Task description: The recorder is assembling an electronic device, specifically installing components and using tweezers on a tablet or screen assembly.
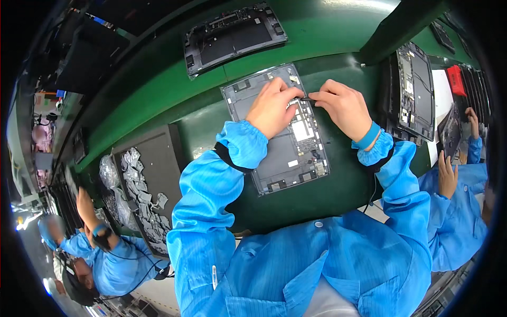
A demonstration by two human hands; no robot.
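An opened tablet or laptop chassis (pixel 248 94), dark grey with an exposed circuit board (pixel 310 138) along its right part, lies on the green bench in front of me. My left hand (pixel 272 108) rests over its upper middle, thumb and forefinger closed together near the board's upper end; what they grip is hidden. Just past the chassis's right edge, my right hand (pixel 343 105) pinches a thin dark piece (pixel 307 99) that reaches to the left fingertips. Its exact kind cannot be made out.
Another opened chassis (pixel 235 39) sits on the far ledge. At right stand stacked chassis (pixel 414 90) and a red box (pixel 456 80). A black tray (pixel 171 153) with crumpled silvery pieces (pixel 138 179) lies left. Co-workers in blue flank me; a green post (pixel 398 29) rises at upper right.
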